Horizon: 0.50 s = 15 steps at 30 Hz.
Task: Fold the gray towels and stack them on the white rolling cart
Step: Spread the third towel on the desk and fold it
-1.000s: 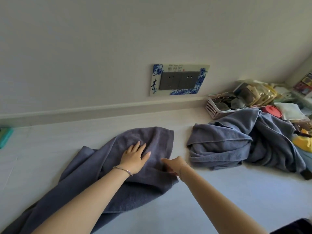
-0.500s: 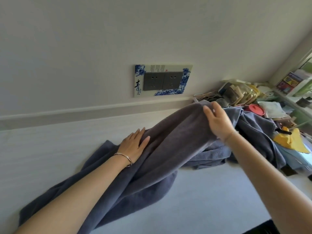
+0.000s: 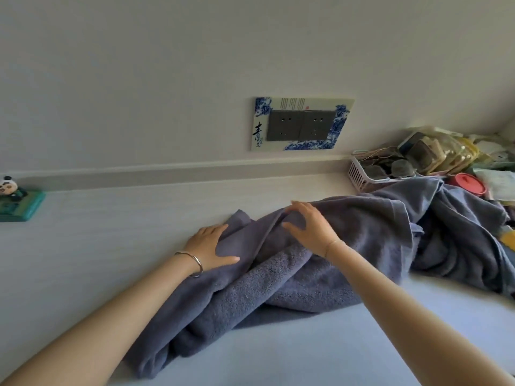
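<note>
panda toy sits on a green block at the far left. next comes the left hand, with a silver bangle on its wrist. it lies flat, fingers straight, pressing on the left part of the gray towel. this towel lies bunched on the white top and runs down toward the near left. the right hand is just beside, spread wide and bent a little over a raised fold of the same towel, with its fingertips touching the cloth. on the wall above is a blue and white socket plate. more gray towels lie in a heap at the right, touching the first one. behind the heap are a pink basket and a red lid.
</note>
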Each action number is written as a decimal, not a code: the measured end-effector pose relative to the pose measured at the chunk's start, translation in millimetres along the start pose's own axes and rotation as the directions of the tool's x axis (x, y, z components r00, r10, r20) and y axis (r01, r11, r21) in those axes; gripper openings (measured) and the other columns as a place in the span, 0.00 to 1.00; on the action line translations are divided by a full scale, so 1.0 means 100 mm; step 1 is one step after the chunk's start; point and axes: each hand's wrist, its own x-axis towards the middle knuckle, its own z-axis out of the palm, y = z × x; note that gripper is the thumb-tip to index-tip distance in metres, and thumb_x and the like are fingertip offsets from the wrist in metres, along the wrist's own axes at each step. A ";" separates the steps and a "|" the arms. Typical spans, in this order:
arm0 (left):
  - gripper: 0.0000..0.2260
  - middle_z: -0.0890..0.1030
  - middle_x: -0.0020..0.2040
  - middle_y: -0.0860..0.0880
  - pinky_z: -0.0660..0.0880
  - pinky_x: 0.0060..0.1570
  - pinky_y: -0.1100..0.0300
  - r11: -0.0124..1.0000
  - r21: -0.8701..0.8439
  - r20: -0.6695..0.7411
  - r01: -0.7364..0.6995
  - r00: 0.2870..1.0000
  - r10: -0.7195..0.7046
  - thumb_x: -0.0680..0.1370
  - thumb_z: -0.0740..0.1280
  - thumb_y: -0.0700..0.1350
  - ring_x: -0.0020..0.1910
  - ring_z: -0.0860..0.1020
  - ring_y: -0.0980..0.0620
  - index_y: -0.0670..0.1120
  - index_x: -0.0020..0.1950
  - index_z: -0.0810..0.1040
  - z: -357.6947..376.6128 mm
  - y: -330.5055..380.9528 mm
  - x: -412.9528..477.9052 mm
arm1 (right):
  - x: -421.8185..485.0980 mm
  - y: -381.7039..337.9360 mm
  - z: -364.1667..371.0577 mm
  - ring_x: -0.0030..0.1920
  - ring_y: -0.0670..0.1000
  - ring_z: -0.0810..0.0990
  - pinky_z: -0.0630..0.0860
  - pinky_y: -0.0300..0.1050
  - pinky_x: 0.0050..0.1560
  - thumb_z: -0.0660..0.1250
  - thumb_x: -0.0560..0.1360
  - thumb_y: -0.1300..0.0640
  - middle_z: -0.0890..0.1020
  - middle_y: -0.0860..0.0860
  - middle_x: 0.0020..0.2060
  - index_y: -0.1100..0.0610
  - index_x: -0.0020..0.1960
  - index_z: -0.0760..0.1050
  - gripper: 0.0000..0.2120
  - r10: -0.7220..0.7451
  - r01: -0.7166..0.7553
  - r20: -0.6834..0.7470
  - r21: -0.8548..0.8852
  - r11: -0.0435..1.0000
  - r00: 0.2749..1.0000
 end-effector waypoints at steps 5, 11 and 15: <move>0.31 0.72 0.64 0.46 0.68 0.62 0.57 0.969 -0.220 -0.097 0.113 0.986 -0.137 0.71 0.70 0.59 0.61 0.71 0.48 0.47 0.68 0.67 0.02 -0.56 -0.29 | 0.02 -0.56 0.72 0.60 0.48 0.74 0.70 0.43 0.61 0.69 0.74 0.50 0.77 0.48 0.59 0.53 0.59 0.74 0.15 -0.127 0.037 0.327 0.268 0.963 0.936; 0.18 0.82 0.46 0.55 0.75 0.54 0.59 0.911 -0.381 0.012 0.160 0.986 -0.168 0.66 0.71 0.64 0.49 0.79 0.57 0.53 0.47 0.80 0.00 -1.01 -0.68 | -0.04 -0.96 1.24 0.64 0.52 0.70 0.64 0.48 0.67 0.72 0.68 0.41 0.76 0.51 0.60 0.52 0.64 0.73 0.29 -0.304 0.287 0.335 0.101 0.953 0.892; 0.25 0.83 0.47 0.55 0.76 0.53 0.60 0.848 -0.520 -0.016 0.105 0.991 -0.132 0.59 0.71 0.67 0.48 0.80 0.59 0.56 0.51 0.79 -0.02 -1.04 -0.87 | 0.04 -1.08 1.24 0.52 0.55 0.75 0.69 0.50 0.59 0.71 0.71 0.49 0.79 0.54 0.47 0.58 0.51 0.77 0.14 -0.390 0.402 0.314 0.029 0.915 0.866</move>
